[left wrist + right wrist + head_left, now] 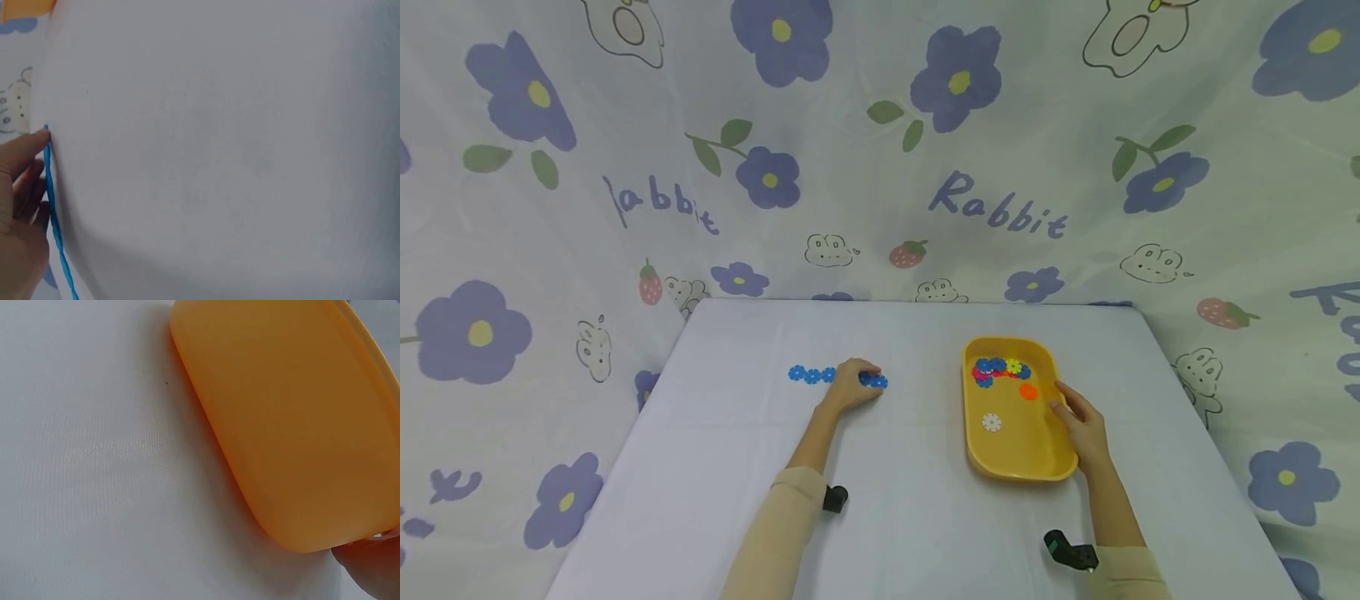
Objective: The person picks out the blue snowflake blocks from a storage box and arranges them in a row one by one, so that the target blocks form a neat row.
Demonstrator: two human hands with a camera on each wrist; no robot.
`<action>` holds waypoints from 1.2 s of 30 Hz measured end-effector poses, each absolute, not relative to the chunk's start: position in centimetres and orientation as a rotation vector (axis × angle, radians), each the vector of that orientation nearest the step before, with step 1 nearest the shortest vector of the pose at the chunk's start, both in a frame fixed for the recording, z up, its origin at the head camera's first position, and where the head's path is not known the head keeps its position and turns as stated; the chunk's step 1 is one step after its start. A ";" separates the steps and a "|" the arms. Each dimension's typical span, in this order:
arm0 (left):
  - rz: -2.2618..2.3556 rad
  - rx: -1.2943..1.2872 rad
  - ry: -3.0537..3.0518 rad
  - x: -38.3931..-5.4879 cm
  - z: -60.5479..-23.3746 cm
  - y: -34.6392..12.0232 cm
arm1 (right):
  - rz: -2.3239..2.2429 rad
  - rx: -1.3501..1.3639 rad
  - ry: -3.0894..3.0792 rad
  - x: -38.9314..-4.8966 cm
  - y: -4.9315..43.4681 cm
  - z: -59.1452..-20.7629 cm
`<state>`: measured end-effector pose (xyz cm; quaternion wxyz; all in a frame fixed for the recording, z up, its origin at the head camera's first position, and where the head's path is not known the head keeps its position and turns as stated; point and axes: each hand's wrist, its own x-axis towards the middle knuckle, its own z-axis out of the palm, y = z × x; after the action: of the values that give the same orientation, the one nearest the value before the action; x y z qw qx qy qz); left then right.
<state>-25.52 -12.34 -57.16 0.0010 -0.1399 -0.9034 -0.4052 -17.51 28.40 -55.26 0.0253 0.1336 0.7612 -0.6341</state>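
A row of joined blue snowflake discs (812, 376) runs left to right over the white table, left of the middle. My left hand (850, 386) pinches this chain toward its right end, thumb and forefinger near the last discs and the palm covering some of it. Edge-on in the left wrist view, the blue chain (56, 225) passes along the fingertips. With my right hand (1084, 425) I grip the right side of a yellow tray (1018, 454). Inside it lie a multicoloured cluster of discs (997, 365), an orange disc (1028, 392) and a white disc (992, 422).
A white cloth (917, 517) covers the table. Behind and at both sides hangs a curtain (865, 167) printed with flowers and rabbits. Black wrist camera mounts (836, 498) jut inward from both forearms.
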 end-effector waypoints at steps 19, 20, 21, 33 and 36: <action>-1.290 -0.402 -2.849 -25.2 -57.1 -12.7 | -1.940 0.414 2.370 -17.5 28.5 -55.5; -1.289 -0.399 -2.850 -25.2 -57.2 -12.7 | -1.939 0.412 2.372 -17.6 28.5 -55.5; -1.288 -0.398 -2.849 -25.2 -57.2 -12.6 | -1.940 0.411 2.373 -17.6 28.5 -55.5; -1.263 -0.379 -2.723 -25.2 -57.8 -11.8 | -1.950 0.410 2.372 -17.6 28.6 -55.5; -1.276 -0.368 -2.706 -25.1 -57.9 -11.9 | -1.952 0.418 2.370 -17.5 28.5 -55.4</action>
<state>-25.15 -11.91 -57.93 0.0634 -0.1219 -0.8959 -0.4225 -17.54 28.51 -55.45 0.0214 0.1350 0.7646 -0.6299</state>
